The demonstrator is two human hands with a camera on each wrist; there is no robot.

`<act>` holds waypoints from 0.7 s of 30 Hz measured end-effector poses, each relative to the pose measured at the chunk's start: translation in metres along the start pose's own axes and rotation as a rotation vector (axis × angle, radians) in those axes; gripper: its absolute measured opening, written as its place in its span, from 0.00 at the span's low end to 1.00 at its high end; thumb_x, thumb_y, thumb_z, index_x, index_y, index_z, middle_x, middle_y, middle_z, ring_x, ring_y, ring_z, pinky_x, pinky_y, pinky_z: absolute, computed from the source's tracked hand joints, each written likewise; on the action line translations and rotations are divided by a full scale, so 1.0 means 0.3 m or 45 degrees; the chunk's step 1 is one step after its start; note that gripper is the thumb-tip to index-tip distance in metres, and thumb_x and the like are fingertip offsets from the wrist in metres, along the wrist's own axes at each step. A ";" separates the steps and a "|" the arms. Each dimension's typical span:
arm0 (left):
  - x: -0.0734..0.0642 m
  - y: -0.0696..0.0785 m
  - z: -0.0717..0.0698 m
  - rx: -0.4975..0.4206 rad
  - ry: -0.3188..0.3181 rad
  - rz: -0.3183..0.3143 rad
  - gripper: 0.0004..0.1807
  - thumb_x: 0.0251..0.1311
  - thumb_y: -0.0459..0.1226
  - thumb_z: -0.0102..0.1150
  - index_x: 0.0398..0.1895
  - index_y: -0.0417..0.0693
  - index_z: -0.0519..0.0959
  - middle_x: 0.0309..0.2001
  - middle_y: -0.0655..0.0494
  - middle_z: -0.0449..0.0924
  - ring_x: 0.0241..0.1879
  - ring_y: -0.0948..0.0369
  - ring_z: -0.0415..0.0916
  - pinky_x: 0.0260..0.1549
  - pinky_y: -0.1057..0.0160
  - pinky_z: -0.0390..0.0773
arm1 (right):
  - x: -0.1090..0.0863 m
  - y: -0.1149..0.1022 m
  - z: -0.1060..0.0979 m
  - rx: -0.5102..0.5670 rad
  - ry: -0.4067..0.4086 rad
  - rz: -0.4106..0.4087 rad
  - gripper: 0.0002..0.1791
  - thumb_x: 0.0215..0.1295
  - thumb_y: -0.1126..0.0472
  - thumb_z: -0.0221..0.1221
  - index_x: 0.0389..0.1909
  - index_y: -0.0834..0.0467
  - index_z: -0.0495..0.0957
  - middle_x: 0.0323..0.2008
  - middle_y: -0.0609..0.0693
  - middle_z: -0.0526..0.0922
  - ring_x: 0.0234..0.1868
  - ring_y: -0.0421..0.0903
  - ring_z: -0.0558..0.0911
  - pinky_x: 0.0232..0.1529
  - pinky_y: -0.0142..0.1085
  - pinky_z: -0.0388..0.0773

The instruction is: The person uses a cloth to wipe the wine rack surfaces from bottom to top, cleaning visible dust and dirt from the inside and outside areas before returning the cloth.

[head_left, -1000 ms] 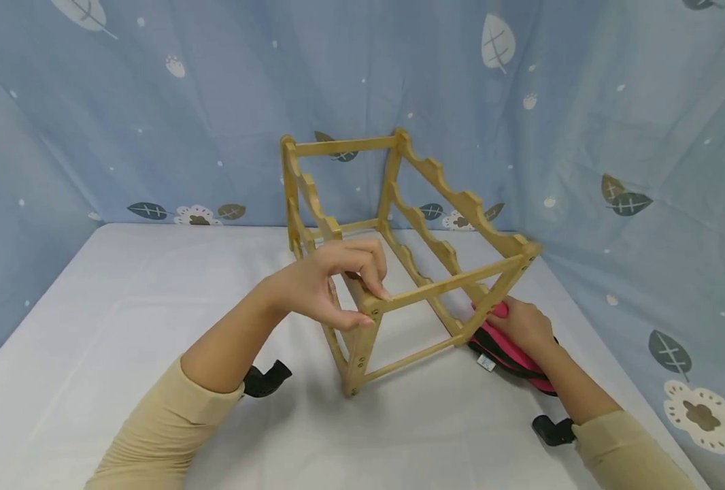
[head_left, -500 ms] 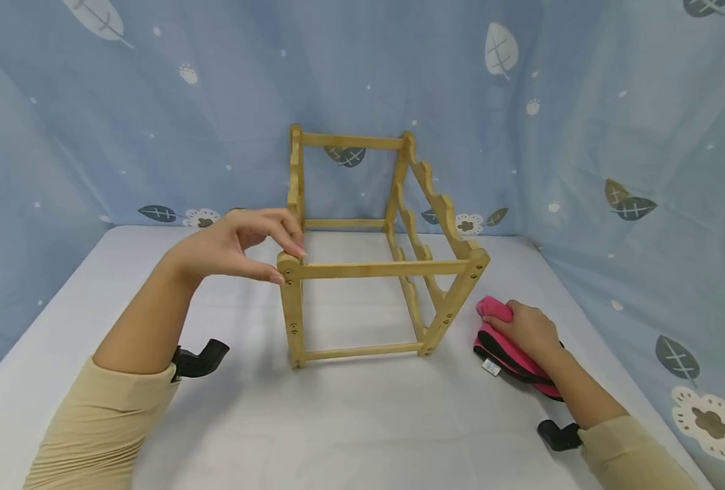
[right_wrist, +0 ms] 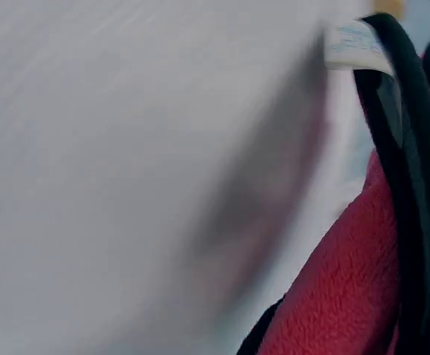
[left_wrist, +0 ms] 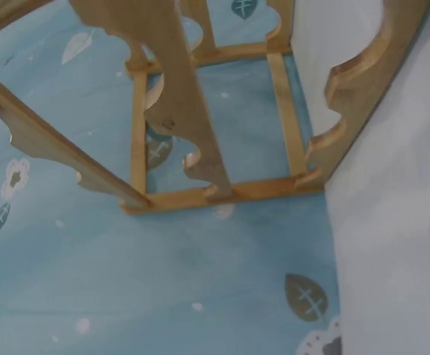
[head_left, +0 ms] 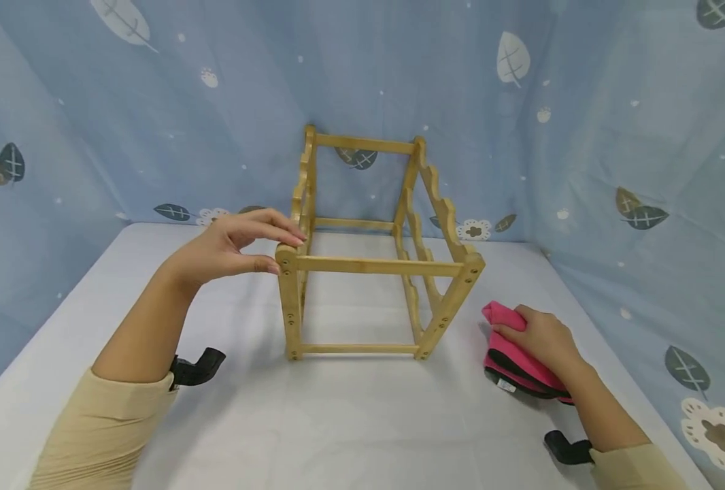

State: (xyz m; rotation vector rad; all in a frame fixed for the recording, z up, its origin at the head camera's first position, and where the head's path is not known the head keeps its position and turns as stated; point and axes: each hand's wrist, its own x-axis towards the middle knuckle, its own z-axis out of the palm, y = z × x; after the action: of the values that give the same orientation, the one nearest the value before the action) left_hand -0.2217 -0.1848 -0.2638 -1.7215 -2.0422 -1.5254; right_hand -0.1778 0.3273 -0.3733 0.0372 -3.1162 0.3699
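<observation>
A light wooden rack (head_left: 377, 265) with scalloped side rails stands on the table, its front end towards me. At its front left top corner, my left hand (head_left: 234, 248) pinches the post, thumb on the outer side and fingertips on top. The left wrist view looks down through the rack's scalloped rails (left_wrist: 192, 111), with a finger at the left edge. To the right of the rack, my right hand (head_left: 543, 337) grips a folded pink cloth (head_left: 524, 357) with black trim and a small white tag. Up close, the right wrist view shows the plush cloth (right_wrist: 348, 274); the hand is hidden there.
A white sheet covers the table (head_left: 338, 422). Blue leaf-print curtain (head_left: 240, 102) hangs behind and along the sides, close to the rack's back end. Black wrist mounts (head_left: 198, 367) stick out from both forearms.
My left hand has swung the rack's front end leftwards, so it faces me more squarely and stands away from the cloth. The right hand keeps its grip on the cloth, which has barely moved.
</observation>
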 end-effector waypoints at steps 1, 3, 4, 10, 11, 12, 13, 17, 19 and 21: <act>-0.003 -0.003 0.004 0.015 0.012 0.009 0.28 0.43 0.16 0.64 0.52 0.39 0.79 0.53 0.53 0.76 0.55 0.57 0.71 0.46 0.67 0.73 | -0.016 -0.012 -0.015 -0.001 0.011 -0.016 0.29 0.58 0.38 0.60 0.42 0.61 0.74 0.19 0.49 0.71 0.22 0.44 0.70 0.19 0.34 0.64; -0.005 -0.006 0.008 0.037 0.029 0.038 0.29 0.42 0.17 0.65 0.52 0.37 0.79 0.54 0.54 0.76 0.56 0.58 0.71 0.47 0.67 0.74 | -0.048 -0.040 -0.050 0.002 0.029 -0.049 0.29 0.57 0.39 0.61 0.44 0.60 0.75 0.19 0.48 0.71 0.21 0.44 0.70 0.20 0.33 0.65; -0.005 -0.006 0.008 0.045 0.036 0.050 0.29 0.41 0.17 0.66 0.52 0.36 0.79 0.55 0.55 0.77 0.56 0.58 0.72 0.48 0.68 0.74 | -0.064 -0.055 -0.067 0.000 0.043 -0.072 0.28 0.56 0.39 0.62 0.44 0.60 0.75 0.18 0.47 0.71 0.21 0.43 0.70 0.20 0.33 0.66; -0.008 -0.005 0.002 0.050 0.040 0.158 0.26 0.47 0.26 0.68 0.54 0.35 0.78 0.57 0.54 0.77 0.57 0.59 0.72 0.51 0.67 0.75 | -0.148 -0.136 -0.142 -0.025 0.245 -0.256 0.21 0.51 0.44 0.68 0.38 0.54 0.78 0.14 0.42 0.67 0.17 0.39 0.67 0.19 0.31 0.63; -0.008 -0.004 0.002 0.060 0.038 0.180 0.25 0.49 0.29 0.67 0.54 0.35 0.78 0.57 0.54 0.77 0.57 0.60 0.73 0.52 0.67 0.75 | -0.162 -0.149 -0.151 -0.032 0.285 -0.283 0.20 0.50 0.45 0.69 0.37 0.54 0.78 0.14 0.41 0.67 0.17 0.38 0.67 0.18 0.30 0.62; -0.008 -0.004 0.001 0.079 0.038 0.205 0.25 0.51 0.31 0.67 0.55 0.36 0.77 0.58 0.54 0.76 0.58 0.60 0.73 0.53 0.67 0.75 | -0.176 -0.164 -0.160 -0.039 0.321 -0.305 0.20 0.49 0.46 0.70 0.37 0.53 0.78 0.13 0.40 0.67 0.16 0.37 0.66 0.18 0.29 0.62; -0.008 -0.003 0.001 0.100 0.037 0.229 0.24 0.52 0.33 0.66 0.55 0.38 0.77 0.58 0.53 0.76 0.58 0.60 0.73 0.53 0.67 0.75 | -0.190 -0.180 -0.169 -0.046 0.358 -0.324 0.19 0.47 0.47 0.71 0.36 0.53 0.78 0.13 0.39 0.67 0.16 0.36 0.66 0.17 0.28 0.63; -0.002 -0.003 -0.001 0.169 0.029 0.306 0.23 0.57 0.36 0.63 0.57 0.39 0.76 0.60 0.52 0.74 0.58 0.59 0.74 0.55 0.66 0.74 | -0.242 -0.254 -0.200 0.022 0.462 -0.436 0.21 0.40 0.51 0.75 0.35 0.52 0.80 0.16 0.38 0.72 0.16 0.31 0.67 0.17 0.26 0.66; 0.000 0.000 -0.004 0.189 0.020 0.320 0.23 0.57 0.36 0.63 0.56 0.38 0.76 0.61 0.51 0.74 0.57 0.58 0.75 0.53 0.66 0.75 | -0.257 -0.293 -0.203 0.115 0.540 -0.594 0.20 0.42 0.48 0.75 0.33 0.52 0.80 0.18 0.39 0.76 0.17 0.31 0.69 0.17 0.24 0.68; 0.000 0.003 -0.006 0.195 0.007 0.321 0.23 0.58 0.36 0.63 0.56 0.35 0.76 0.61 0.51 0.74 0.57 0.58 0.75 0.53 0.66 0.76 | -0.264 -0.336 -0.196 0.228 0.603 -0.788 0.20 0.46 0.44 0.72 0.32 0.53 0.81 0.20 0.40 0.79 0.18 0.31 0.72 0.19 0.22 0.70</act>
State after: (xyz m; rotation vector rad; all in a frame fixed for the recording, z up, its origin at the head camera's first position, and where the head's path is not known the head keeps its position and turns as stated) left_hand -0.2219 -0.1862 -0.2624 -1.8287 -1.8030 -1.2632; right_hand -0.0963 0.2450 -0.2931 0.7645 -2.4326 0.5331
